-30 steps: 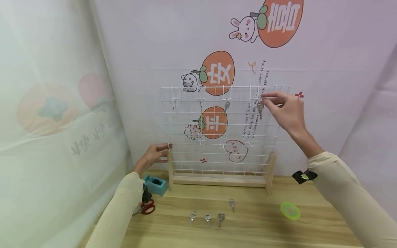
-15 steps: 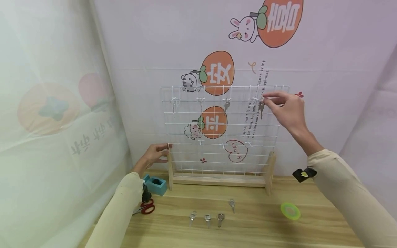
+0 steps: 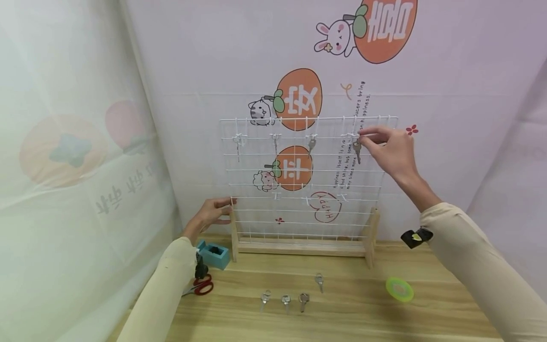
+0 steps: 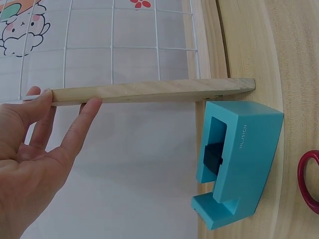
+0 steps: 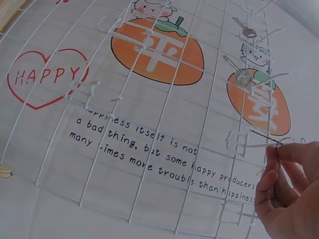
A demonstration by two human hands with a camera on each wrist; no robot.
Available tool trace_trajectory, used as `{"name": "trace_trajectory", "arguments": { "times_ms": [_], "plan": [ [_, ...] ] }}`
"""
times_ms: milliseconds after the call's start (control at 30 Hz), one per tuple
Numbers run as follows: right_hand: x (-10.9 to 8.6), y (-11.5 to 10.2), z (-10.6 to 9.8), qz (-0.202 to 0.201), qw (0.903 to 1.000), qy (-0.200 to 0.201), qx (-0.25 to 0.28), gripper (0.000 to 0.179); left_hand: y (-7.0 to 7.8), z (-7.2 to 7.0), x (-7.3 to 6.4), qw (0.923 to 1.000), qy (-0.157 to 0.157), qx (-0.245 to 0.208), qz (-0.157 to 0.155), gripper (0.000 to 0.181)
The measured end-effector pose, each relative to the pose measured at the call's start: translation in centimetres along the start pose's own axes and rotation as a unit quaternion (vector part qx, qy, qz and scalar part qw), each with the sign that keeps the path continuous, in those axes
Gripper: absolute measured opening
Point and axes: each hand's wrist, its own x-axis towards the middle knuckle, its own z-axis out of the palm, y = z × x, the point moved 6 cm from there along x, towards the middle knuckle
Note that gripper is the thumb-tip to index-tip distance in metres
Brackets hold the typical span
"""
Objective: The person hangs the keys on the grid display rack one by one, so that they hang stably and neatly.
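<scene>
My right hand point(image 3: 394, 151) pinches the ring of a key point(image 3: 357, 148) at a white hook near the top right of a white wire grid rack point(image 3: 303, 170). In the right wrist view that key shows edge-on as a thin dark line beside the fingertips. Three more keys hang along the same row, among them a silver key point(image 3: 312, 144) on the neighbouring hook. My left hand point(image 4: 47, 144) grips the upper end of the rack's wooden upright point(image 4: 149, 91), thumb and fingers on opposite sides. Lower on the grid are several bare white hooks point(image 3: 306, 200).
Several loose keys point(image 3: 304, 300) lie on the wooden table point(image 3: 342, 313) before the rack. A teal tape dispenser point(image 3: 215, 255) and red-handled scissors point(image 3: 203, 286) sit at the left, a yellow-green disc point(image 3: 400, 289) at the right. A printed cloth point(image 3: 192, 61) hangs behind.
The key under my right hand has turned about its ring, edge-on half a second ago and broader now. My right hand shifts only slightly at the hook; the left hand stays on the upright.
</scene>
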Motion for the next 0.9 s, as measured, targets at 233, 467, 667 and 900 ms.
{"name": "trace_trajectory", "arguments": {
  "times_ms": [233, 467, 667, 900],
  "plan": [
    [0.3, 0.0, 0.0, 0.01, 0.9999, -0.002, -0.007, 0.026, -0.1, -0.1, 0.0, 0.9999, 0.004, -0.005, -0.01, 0.046],
    [0.4, 0.1, 0.2, 0.014, 0.9998, -0.006, -0.012, 0.027, -0.2, -0.1, 0.2, 0.9999, 0.007, -0.002, -0.01, 0.045],
    [0.1, 0.4, 0.4, 0.024, 0.9996, -0.016, -0.002, 0.028, -0.3, 0.0, 0.2, 1.0, 0.004, -0.003, -0.008, 0.045],
    [-1.0, 0.5, -0.2, 0.009, 0.9998, -0.02, -0.002, 0.032, -0.1, -0.2, 0.0, 0.9999, 0.002, -0.009, -0.006, 0.045]
  ]
}}
